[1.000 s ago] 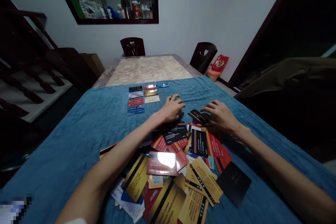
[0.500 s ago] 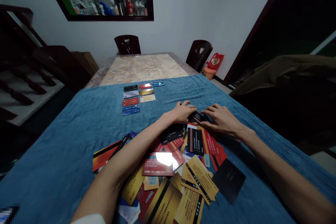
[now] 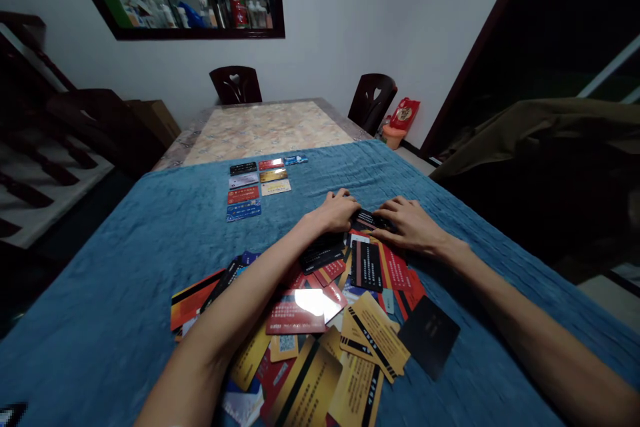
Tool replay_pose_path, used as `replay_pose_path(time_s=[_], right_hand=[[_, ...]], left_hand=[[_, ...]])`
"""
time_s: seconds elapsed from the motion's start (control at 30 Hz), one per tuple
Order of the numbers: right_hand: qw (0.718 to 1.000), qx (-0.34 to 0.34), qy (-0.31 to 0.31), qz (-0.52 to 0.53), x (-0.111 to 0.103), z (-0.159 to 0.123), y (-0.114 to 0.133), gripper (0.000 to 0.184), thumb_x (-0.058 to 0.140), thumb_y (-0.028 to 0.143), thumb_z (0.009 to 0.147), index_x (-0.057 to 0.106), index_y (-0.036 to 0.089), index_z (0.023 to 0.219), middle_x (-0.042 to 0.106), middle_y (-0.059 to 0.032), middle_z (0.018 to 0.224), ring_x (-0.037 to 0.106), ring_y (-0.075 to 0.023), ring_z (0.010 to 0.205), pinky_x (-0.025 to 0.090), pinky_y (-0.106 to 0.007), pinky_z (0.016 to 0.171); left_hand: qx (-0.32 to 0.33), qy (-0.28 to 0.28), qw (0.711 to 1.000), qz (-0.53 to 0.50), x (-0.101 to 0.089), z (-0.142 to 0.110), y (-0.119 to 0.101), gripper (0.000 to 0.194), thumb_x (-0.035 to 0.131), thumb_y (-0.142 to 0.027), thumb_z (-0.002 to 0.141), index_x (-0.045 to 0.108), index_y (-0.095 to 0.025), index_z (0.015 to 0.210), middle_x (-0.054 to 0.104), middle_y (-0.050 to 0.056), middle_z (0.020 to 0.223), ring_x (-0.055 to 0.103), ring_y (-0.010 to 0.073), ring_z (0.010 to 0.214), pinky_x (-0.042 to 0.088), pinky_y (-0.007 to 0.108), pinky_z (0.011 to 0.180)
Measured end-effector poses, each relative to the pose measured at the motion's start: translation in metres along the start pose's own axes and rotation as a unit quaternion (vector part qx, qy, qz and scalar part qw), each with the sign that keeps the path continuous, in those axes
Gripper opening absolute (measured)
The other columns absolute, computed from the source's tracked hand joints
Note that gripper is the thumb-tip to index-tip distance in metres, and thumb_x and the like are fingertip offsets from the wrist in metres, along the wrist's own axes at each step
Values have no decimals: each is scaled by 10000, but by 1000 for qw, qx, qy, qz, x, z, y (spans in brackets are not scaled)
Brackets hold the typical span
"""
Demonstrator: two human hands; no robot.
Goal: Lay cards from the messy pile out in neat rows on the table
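At the far side of a loose pile of cards, my left hand (image 3: 336,212) and my right hand (image 3: 407,223) have their fingers closed on the two ends of a black card (image 3: 366,217). Part of that card is covered by the fingers. Below them the pile spreads toward me: a striped black card (image 3: 367,265), a glossy red card (image 3: 290,320), gold cards (image 3: 377,333) and a plain dark square card (image 3: 430,335) at its right. My left forearm hides some of the pile's left side, where an orange-red card (image 3: 193,300) sticks out.
Several cards lie in short columns further back, among them a blue card (image 3: 243,209) and a gold card (image 3: 274,175). A blue cloth (image 3: 120,267) covers the near part of the table (image 3: 265,123). Chairs (image 3: 373,101) stand around it.
My left hand has moved right to the black card, which my right hand was holding tilted. That card now sits lower between both hands. The view has shifted slightly right.
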State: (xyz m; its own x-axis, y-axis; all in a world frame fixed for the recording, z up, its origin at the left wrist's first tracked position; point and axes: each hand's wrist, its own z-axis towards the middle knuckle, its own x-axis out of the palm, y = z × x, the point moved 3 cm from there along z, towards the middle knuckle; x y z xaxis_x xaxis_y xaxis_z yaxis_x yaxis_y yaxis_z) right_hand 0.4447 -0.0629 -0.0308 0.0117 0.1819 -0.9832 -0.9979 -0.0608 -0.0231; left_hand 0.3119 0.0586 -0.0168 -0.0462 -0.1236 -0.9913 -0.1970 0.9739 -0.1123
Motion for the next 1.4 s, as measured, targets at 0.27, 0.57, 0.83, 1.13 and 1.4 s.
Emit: replay_pose_path(time_s=[0.27,0.57,0.83,1.13,1.4], right_hand=[[999,-22,-13,25,2,0,-1,467,481,559,935,696,220,1173,667,-150,1156,527,-292,1039,390,-408,793],[998,-28,-17,48,-4,1,1,345,482,440,949,713,222,1084,700,-113,1039,562,-256,972,390,-387,815],[994,-21,-40,101,-6,2,-5,345,439,381,979,722,204,1066,730,-108,1012,602,-237,938,416,-361,816],[988,4,-85,125,0,4,-15,335,427,319,988,723,178,1060,745,-108,955,617,-228,864,431,-340,781],[974,29,-133,184,10,5,-23,284,485,225,927,725,207,1078,739,-96,953,632,-231,848,475,-343,757]], left_hand=[[42,-30,999,12,2,-12,-5,208,515,-212,906,666,-173,1044,646,128,1195,436,299,1254,390,468,971],[33,-42,999,-10,2,-14,-2,261,466,-275,958,672,-186,1090,650,114,1185,460,278,1238,393,441,970],[15,-78,995,-56,3,-9,4,302,431,-317,986,709,-200,1006,680,84,1090,509,235,1130,409,399,990],[-5,-143,981,-133,3,-8,14,311,457,-140,905,731,-202,1039,725,71,1053,562,222,1105,470,368,978],[-37,-199,959,-196,6,-4,21,349,499,-76,835,760,-165,1049,753,68,1001,642,199,962,504,309,911]])
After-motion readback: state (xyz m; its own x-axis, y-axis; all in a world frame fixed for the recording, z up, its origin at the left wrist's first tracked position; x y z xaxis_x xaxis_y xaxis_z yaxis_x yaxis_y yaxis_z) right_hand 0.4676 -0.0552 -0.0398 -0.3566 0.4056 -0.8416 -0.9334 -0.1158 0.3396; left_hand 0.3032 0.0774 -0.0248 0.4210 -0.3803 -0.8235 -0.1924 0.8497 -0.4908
